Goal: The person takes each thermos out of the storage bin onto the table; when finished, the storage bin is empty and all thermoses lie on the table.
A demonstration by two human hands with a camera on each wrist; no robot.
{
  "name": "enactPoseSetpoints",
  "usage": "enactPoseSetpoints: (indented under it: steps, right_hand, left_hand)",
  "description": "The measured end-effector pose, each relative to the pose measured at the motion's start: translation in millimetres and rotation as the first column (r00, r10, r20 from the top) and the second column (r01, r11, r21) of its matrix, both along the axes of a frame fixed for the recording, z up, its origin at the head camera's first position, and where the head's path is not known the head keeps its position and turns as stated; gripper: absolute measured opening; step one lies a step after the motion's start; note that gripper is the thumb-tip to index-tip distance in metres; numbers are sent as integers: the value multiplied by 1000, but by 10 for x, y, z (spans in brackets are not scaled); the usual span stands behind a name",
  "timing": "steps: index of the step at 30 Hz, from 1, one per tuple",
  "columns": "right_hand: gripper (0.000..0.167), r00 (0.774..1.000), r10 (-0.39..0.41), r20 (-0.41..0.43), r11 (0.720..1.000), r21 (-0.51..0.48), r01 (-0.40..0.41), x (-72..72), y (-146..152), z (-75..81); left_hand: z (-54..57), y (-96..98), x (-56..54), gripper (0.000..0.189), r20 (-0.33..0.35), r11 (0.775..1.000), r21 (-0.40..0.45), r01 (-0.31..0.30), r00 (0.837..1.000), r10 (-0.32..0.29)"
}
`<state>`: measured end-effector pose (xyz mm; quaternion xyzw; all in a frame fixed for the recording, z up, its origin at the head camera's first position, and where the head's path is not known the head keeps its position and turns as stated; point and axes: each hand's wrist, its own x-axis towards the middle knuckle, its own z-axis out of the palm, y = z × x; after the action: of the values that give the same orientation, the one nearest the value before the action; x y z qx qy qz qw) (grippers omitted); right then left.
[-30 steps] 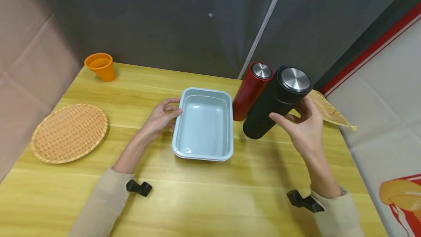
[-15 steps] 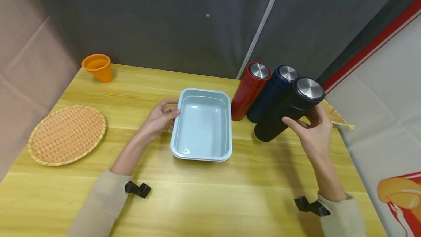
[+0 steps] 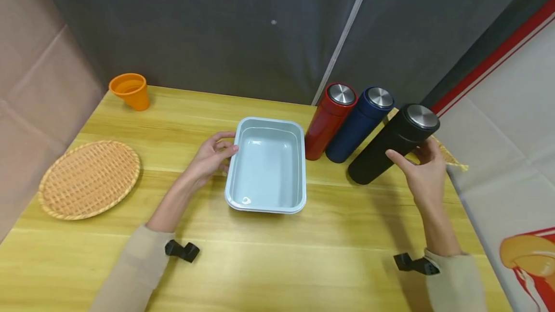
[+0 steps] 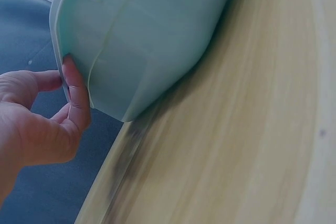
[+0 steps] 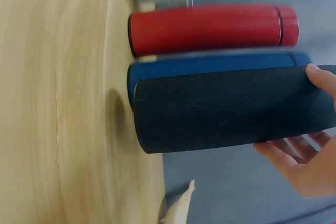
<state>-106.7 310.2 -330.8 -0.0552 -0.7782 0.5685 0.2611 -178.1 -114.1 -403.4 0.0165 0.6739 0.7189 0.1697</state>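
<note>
A light blue rectangular basin (image 3: 269, 172) sits mid-table. The left hand (image 3: 212, 155) pinches its left rim between thumb and fingers, as the left wrist view of the basin (image 4: 142, 40) shows. With thumb on one side and fingers on the other, the right hand (image 3: 422, 172) grips a black thermos flask (image 3: 386, 150) near its steel-topped lid. Beside it stand a blue thermos flask (image 3: 357, 129) and a red thermos flask (image 3: 327, 126), both upright. In the right wrist view the black thermos flask (image 5: 226, 108) partly covers the blue one. Whether its base touches the table is unclear.
An orange cup (image 3: 132, 93) stands at the far left corner. Nearer, a round woven tray (image 3: 91, 179) lies on the wooden table (image 3: 277, 264). Behind the right hand, another woven piece (image 3: 448, 155) is partly hidden. A dark curtain (image 3: 208, 28) borders the back edge.
The right hand has moved the black thermos flask rightward, away from the red and blue flasks, uncovering the blue one. The left hand keeps its place on the basin rim.
</note>
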Motion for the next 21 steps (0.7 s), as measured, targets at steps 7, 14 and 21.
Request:
enactPoseSetpoints:
  steps: [7,14,21]
  right_hand:
    - [58,999,-24,-21,997,-74,22,-236,157,-137]
    - [58,999,-39,33,986,-160,44,-441,208,-189]
    - [55,994,-50,96,987,-149,64,-539,247,-187]
  left_hand:
    - [-19,-30,17,50,13,1000,-3,3,1000,-3]
    - [-32,-44,21,51,21,1000,-8,1,1000,-1]
    - [-29,-26,21,50,13,1000,-6,0,1000,0]
